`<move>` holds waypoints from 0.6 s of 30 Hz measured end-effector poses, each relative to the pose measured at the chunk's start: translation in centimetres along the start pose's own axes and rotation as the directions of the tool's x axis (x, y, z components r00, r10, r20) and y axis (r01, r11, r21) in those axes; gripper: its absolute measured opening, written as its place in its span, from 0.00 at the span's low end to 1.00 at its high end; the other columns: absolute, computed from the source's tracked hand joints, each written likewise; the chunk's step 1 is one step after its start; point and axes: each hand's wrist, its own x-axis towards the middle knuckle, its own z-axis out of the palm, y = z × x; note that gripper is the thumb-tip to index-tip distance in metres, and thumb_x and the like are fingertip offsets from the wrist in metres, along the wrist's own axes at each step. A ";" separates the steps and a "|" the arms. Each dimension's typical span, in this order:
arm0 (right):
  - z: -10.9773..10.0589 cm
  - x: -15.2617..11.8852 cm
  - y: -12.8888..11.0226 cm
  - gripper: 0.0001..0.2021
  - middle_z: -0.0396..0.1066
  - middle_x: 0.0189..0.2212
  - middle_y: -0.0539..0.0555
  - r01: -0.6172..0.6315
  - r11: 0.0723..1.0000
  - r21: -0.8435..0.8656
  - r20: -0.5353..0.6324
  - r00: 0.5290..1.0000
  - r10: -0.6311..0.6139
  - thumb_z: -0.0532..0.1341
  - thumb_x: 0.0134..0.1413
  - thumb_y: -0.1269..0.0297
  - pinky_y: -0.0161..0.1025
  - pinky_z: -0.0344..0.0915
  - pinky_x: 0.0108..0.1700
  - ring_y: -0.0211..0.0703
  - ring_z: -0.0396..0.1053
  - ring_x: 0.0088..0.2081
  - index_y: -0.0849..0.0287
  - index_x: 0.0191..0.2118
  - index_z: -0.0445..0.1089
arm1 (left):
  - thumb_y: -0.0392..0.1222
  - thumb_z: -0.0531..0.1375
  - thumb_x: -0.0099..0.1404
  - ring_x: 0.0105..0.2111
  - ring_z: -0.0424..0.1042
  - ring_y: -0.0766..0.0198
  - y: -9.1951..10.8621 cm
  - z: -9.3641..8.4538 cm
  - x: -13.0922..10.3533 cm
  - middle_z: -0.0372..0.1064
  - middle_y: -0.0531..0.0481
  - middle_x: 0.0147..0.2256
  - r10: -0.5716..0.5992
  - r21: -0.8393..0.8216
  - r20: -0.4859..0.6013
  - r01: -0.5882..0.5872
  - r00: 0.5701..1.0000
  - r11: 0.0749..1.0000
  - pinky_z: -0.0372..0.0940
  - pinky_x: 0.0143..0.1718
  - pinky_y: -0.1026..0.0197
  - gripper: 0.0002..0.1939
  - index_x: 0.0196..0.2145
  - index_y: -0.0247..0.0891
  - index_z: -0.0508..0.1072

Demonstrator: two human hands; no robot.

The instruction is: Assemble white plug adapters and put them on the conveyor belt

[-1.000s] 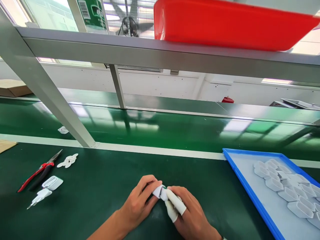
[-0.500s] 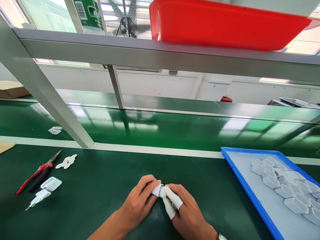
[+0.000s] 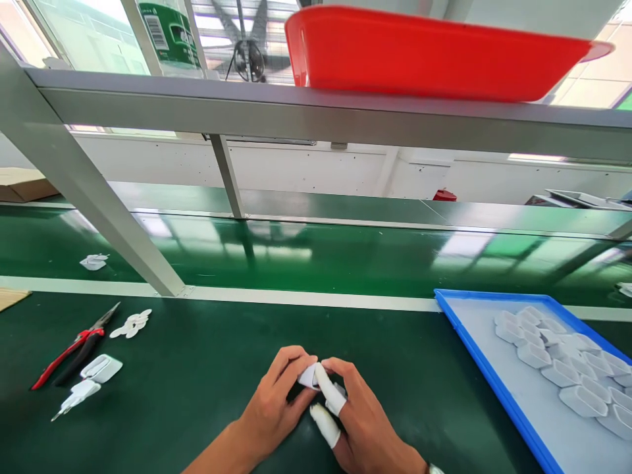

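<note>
Low in the middle of the view, my left hand (image 3: 276,405) and my right hand (image 3: 363,421) meet over the dark green mat, both pinching one small white plastic part (image 3: 309,376). White finger cots cover my right thumb and forefinger, and the forefinger lies across the part, hiding most of it. To the right, a blue tray (image 3: 494,388) holds several white plastic shells (image 3: 557,365).
At the left lie red-handled pliers (image 3: 69,352), a white shell (image 3: 101,368), a white plug piece (image 3: 76,395) and small white bits (image 3: 131,324). A green conveyor belt (image 3: 316,257) carries a white part (image 3: 93,262). A slanted metal post (image 3: 93,197) and an overhead shelf with a red bin (image 3: 424,56) stand in front.
My right forefinger has slid over the white part and the thumb has dropped below it. The white part on the conveyor has drifted left. The view has tilted slightly.
</note>
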 end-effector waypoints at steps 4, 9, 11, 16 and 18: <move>0.0 -0.3 0.3 0.25 0.69 0.51 0.65 -0.025 0.999 0.032 -0.056 0.998 0.027 0.55 0.62 0.81 0.47 0.76 0.50 0.50 0.71 0.50 0.62 0.64 0.61 | 0.31 0.61 0.71 0.44 0.74 0.60 0.2 0.0 0.2 0.69 0.43 0.44 -0.012 -0.023 -0.010 0.011 1.000 1.000 0.74 0.47 0.61 0.16 0.55 0.37 0.71; 0.3 -0.5 0.4 0.25 0.65 0.55 0.68 0.056 0.998 -0.039 -0.065 0.996 -0.059 0.54 0.57 0.84 0.51 0.76 0.51 0.55 0.68 0.55 0.66 0.60 0.66 | 0.25 0.60 0.69 0.42 0.74 0.62 0.6 0.0 0.2 0.69 0.45 0.43 0.010 -0.028 -0.051 -0.012 0.999 1.000 0.74 0.45 0.63 0.21 0.57 0.37 0.71; 0.4 -0.5 0.5 0.25 0.66 0.54 0.68 0.049 0.998 -0.045 -0.066 0.996 -0.052 0.54 0.57 0.83 0.51 0.76 0.50 0.54 0.69 0.54 0.65 0.59 0.66 | 0.25 0.60 0.68 0.41 0.74 0.62 0.6 0.0 0.0 0.69 0.46 0.42 -0.016 -0.045 -0.043 0.014 0.999 0.999 0.75 0.44 0.63 0.22 0.57 0.38 0.71; 0.6 -0.1 0.7 0.26 0.70 0.52 0.63 -0.019 0.995 0.100 -0.119 0.992 0.030 0.57 0.63 0.80 0.46 0.76 0.52 0.48 0.72 0.52 0.61 0.65 0.61 | 0.28 0.62 0.67 0.41 0.75 0.62 0.3 0.2 -0.3 0.70 0.47 0.42 -0.091 -0.076 -0.022 0.090 0.996 0.993 0.75 0.43 0.61 0.21 0.56 0.41 0.72; 0.4 0.0 0.6 0.26 0.70 0.53 0.63 -0.020 0.990 0.141 -0.111 0.993 0.036 0.57 0.64 0.79 0.45 0.76 0.53 0.48 0.72 0.53 0.60 0.65 0.60 | 0.28 0.62 0.67 0.40 0.75 0.62 0.3 0.2 -0.4 0.70 0.47 0.42 -0.089 -0.084 -0.029 0.086 0.996 0.993 0.75 0.42 0.61 0.22 0.57 0.42 0.71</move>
